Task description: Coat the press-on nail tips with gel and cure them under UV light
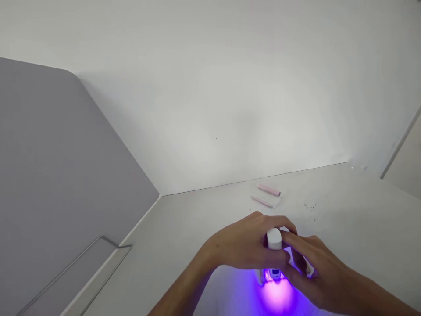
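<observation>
A small white lamp device (274, 240) stands on the white desk (204, 228) and throws a violet glow (276, 294) onto the surface below it. My left hand (243, 243) is curled around the device from the left. My right hand (312, 267) is closed against it from the right, fingertips on its side. Both hands grip the same device near the bottom middle of the view.
Two thin pink pen-like pieces (269, 189) (262, 201) lie farther back on the desk. Small dark specks (309, 208) are scattered to their right. A grey partition (59, 175) with a metal wire bracket (75, 259) borders the desk's left side. A white wall (230, 87) stands behind.
</observation>
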`<state>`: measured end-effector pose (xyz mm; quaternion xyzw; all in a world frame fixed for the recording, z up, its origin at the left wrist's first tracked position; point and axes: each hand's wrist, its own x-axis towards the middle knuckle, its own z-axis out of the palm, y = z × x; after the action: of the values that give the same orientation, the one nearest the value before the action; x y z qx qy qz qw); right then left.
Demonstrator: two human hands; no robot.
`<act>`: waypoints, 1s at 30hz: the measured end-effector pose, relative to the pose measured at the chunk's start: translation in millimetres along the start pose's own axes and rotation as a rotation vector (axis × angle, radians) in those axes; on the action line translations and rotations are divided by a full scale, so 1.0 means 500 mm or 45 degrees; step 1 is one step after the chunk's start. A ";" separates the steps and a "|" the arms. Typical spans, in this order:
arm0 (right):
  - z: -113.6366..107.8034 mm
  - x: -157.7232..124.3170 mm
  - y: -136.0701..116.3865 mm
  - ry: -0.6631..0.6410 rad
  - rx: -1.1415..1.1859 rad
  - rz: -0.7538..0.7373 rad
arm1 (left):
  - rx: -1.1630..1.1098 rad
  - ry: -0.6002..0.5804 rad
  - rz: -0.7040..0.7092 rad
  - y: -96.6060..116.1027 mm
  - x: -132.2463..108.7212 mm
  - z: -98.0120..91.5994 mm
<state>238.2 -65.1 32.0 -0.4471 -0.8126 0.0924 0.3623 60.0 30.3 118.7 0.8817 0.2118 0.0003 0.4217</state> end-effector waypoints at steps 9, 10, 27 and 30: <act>0.012 -0.016 0.002 0.160 0.114 0.068 | -0.280 0.008 0.014 -0.008 0.005 -0.008; 0.012 -0.015 0.003 0.154 0.123 0.078 | -0.278 0.013 0.010 -0.008 0.006 -0.007; -0.003 -0.005 0.012 -0.135 -0.073 0.038 | 0.268 0.146 -0.036 0.019 0.008 0.025; 0.000 -0.005 0.009 -0.094 -0.133 0.001 | 0.252 0.125 -0.037 0.022 0.008 0.028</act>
<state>242.1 -64.8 28.7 -0.4619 -0.8290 0.0665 0.3082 69.9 15.5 117.2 0.9147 0.2440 0.0163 0.3217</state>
